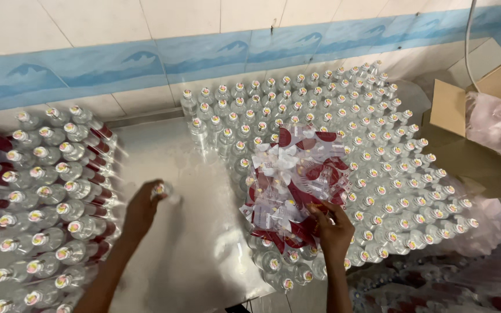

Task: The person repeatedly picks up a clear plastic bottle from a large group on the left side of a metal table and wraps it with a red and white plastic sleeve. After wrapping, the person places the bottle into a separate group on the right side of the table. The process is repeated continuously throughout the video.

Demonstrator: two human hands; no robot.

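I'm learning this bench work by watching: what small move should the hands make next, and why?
Probably draw one label off the red-and-white label stack with the right hand, whose fingers already rest on its near edge. The left hand grips a single bottle on the steel table, and that bottle looks unlabelled.

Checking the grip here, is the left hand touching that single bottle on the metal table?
Touching. The head view shows the left hand wrapped around the bottle, fingers closed just below its cap.

Left hand reaches forward, fingers curled shut — right hand lies palm-down, fingers pinching.
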